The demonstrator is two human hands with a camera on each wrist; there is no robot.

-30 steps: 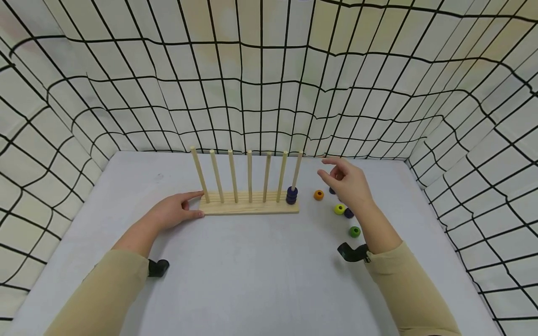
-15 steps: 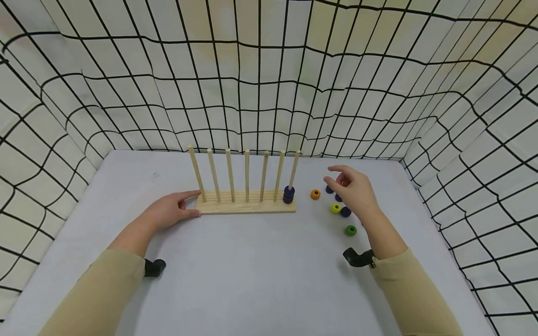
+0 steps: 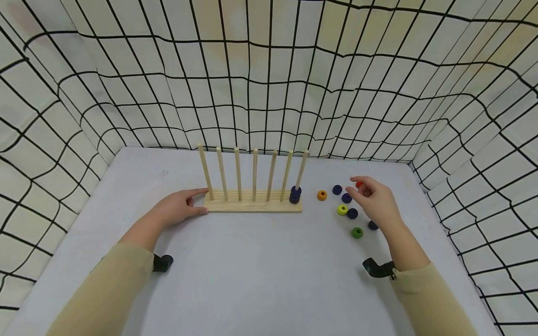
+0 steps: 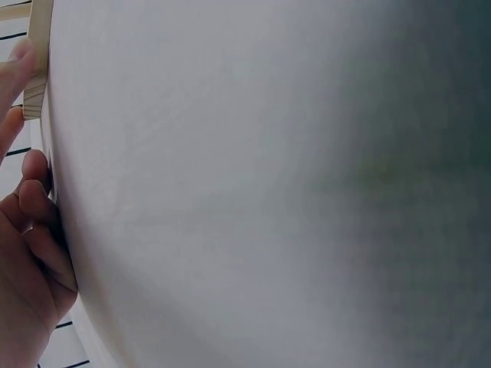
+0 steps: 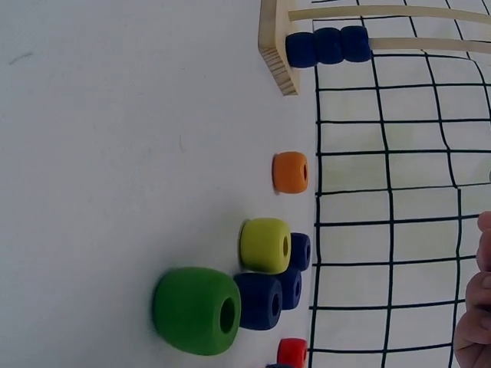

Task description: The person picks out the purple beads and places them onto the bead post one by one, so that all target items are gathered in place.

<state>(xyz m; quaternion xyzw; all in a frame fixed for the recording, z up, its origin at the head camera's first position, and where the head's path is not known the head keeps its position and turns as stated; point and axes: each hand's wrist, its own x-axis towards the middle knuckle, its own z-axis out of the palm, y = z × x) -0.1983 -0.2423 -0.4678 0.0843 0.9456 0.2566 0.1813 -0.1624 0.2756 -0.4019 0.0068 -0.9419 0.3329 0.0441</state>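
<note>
A wooden peg stand (image 3: 252,206) with several upright rods sits on the white table. Three dark blue beads (image 3: 295,195) are stacked on its rightmost rod. My left hand (image 3: 174,210) grips the stand's left end, index finger at the back corner and thumb at the front; the left wrist view shows the thumb against the wood. My right hand (image 3: 376,200) hovers over loose beads with fingers loosely bent, nothing between them. A red bead (image 3: 359,184) shows just behind its fingertips. Near it lie a yellow bead (image 3: 342,210) and a green bead (image 3: 357,233).
An orange bead (image 3: 322,195) lies between the stand and the other loose beads. Several dark blue beads, one by the yellow bead and another dark blue bead (image 3: 373,225) under the right wrist, lie around. A black net (image 3: 269,84) surrounds the table's back and sides.
My right hand has moved right and toward me, away from the stand, uncovering several dark blue beads and the red one. My left hand stays at the stand's end.
</note>
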